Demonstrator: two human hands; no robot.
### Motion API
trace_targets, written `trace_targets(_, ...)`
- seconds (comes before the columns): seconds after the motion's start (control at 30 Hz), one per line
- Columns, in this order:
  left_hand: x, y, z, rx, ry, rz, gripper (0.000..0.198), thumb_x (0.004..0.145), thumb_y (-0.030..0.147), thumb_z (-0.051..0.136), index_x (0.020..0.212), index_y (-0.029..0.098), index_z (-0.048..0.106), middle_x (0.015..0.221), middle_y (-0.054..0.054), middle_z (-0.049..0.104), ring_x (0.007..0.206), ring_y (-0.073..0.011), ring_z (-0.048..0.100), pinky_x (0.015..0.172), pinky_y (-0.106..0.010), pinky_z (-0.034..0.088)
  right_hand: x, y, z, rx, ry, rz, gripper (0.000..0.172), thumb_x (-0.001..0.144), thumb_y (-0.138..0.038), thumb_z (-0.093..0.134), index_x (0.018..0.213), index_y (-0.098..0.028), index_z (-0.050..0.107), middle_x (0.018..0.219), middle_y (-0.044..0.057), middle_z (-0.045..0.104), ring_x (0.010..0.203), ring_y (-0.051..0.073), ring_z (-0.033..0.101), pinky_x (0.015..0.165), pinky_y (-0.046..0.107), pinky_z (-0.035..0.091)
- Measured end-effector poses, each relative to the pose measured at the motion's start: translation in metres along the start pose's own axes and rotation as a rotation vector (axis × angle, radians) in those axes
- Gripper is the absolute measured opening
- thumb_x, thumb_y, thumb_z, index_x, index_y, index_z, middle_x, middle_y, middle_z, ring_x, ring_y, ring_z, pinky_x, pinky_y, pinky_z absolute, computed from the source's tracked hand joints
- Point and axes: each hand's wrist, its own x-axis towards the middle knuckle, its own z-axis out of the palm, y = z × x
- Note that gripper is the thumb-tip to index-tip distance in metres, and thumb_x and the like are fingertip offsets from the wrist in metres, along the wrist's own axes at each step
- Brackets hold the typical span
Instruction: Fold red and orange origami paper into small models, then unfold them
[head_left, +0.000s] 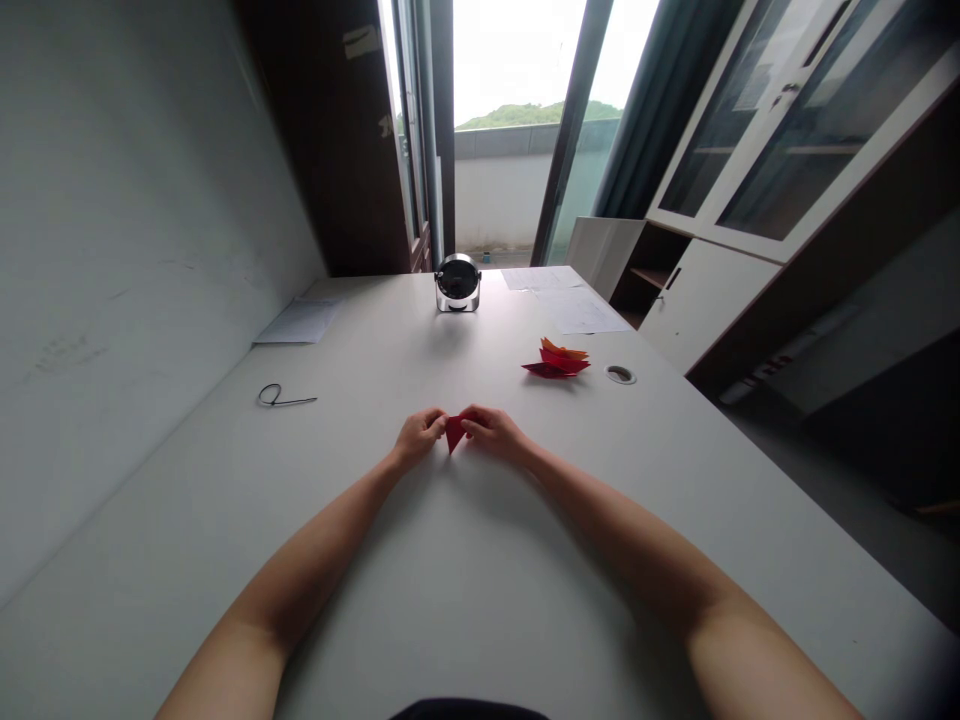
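Note:
Between my hands, just above the white table [450,580], is a small piece of folded red paper [454,432] with a point hanging downward. My left hand [421,436] pinches its left edge with closed fingers. On the other side, my right hand [491,432] grips the paper's right part, its fingers closed and covering some of it. Farther off to the right lies a small pile of folded red and orange paper pieces [556,360], apart from both hands.
A round black device on a metal stand [457,283] is at the table's far end. Paper sheets [298,322] lie at the left edge, others [577,308] far right. A black cable loop [289,402] rests left. A round cable hole [620,375] is right.

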Motion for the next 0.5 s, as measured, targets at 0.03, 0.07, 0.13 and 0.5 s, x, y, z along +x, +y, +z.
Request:
trace_targets(0.03, 0.0001, -0.0002, -0.0001, 0.001, -0.001, 0.000, 0.030, 0.089, 0.039, 0.049, 0.082, 0.017, 0.067, 0.067, 0.000, 0.060, 0.066, -0.0142, 0.054, 0.062, -0.023, 0.039, 0.0000, -0.0003, 0.0000, 0.003, -0.002, 0.000, 0.026, 0.089, -0.042, 0.058, 0.098, -0.020, 0.069, 0.082, 0.002, 0.072, 0.073, 0.016, 0.065, 0.069, 0.027, 0.049)
trace_targets(0.07, 0.0002, -0.0003, -0.0003, 0.000, -0.003, 0.000, 0.030, 0.089, 0.039, 0.049, 0.082, 0.017, 0.068, 0.067, 0.000, 0.060, 0.065, -0.0142, 0.054, 0.062, -0.023, 0.040, -0.0001, -0.0005, 0.0001, 0.008, -0.003, 0.000, 0.027, 0.089, -0.042, 0.058, 0.098, -0.020, 0.069, 0.082, 0.002, 0.072, 0.073, 0.016, 0.065, 0.069, 0.027, 0.049)
trace_targets(0.13, 0.0003, -0.0004, -0.0006, -0.001, -0.004, 0.002, 0.030, 0.089, 0.039, 0.049, 0.083, 0.017, 0.068, 0.067, 0.000, 0.060, 0.065, -0.0140, 0.054, 0.062, -0.023, 0.040, -0.0001, -0.0006, 0.0002, 0.016, -0.003, 0.002, 0.027, 0.089, -0.042, 0.058, 0.098, -0.019, 0.069, 0.082, 0.002, 0.072, 0.073, 0.016, 0.065, 0.070, 0.027, 0.049)
trace_targets(0.5, 0.0002, -0.0020, 0.0001, 0.014, 0.003, -0.002, 0.031, 0.090, 0.041, 0.049, 0.083, 0.017, 0.068, 0.068, 0.000, 0.062, 0.065, -0.0139, 0.054, 0.062, -0.023, 0.040, -0.0003, -0.0003, -0.0001, 0.017, -0.004, 0.009, 0.027, 0.089, -0.043, 0.058, 0.097, -0.019, 0.069, 0.081, 0.002, 0.071, 0.073, 0.016, 0.064, 0.069, 0.027, 0.049)
